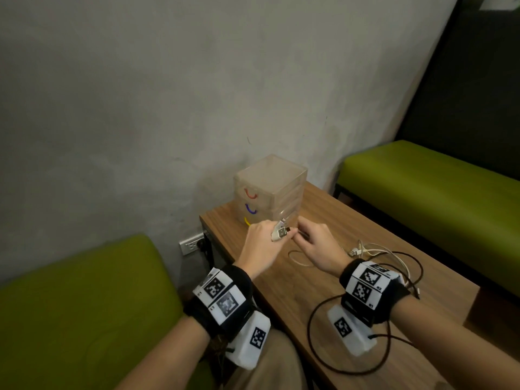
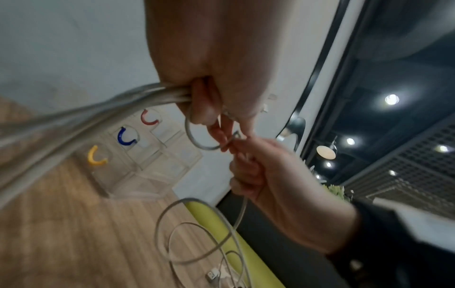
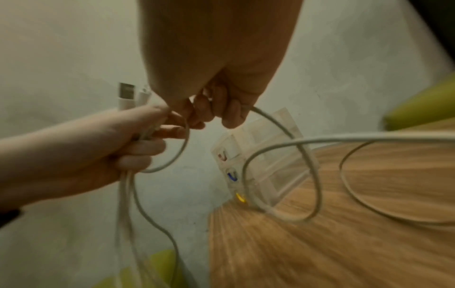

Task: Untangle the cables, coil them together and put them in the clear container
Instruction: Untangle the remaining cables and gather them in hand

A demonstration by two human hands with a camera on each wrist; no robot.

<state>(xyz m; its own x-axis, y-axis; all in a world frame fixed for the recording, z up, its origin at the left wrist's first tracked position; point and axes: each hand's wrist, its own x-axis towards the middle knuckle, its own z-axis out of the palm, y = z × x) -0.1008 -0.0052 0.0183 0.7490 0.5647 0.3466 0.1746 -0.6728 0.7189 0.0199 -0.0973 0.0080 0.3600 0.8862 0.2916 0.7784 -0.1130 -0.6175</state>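
Observation:
My left hand (image 1: 274, 235) grips a bundle of white cables (image 2: 138, 97) just in front of the clear container (image 1: 270, 190). Two plugs, one of them USB (image 3: 126, 93), stick up out of that fist. Close beside it, my right hand (image 1: 302, 236) pinches one white cable (image 3: 283, 126), which forms a small loop (image 2: 197, 142) between the two hands. From the right hand this cable arcs down to the wooden table (image 1: 351, 220). More white cable (image 1: 368, 251) lies in loose loops on the table to the right. The container has three drawers with red, blue and yellow handles.
A thin dark cable (image 1: 315, 344) loops over the near part of the table around my right wrist. Green cushioned benches (image 1: 436, 192) stand right of and left of the table. The container stands against a grey wall, with a wall socket (image 1: 192, 243) below the table's left end.

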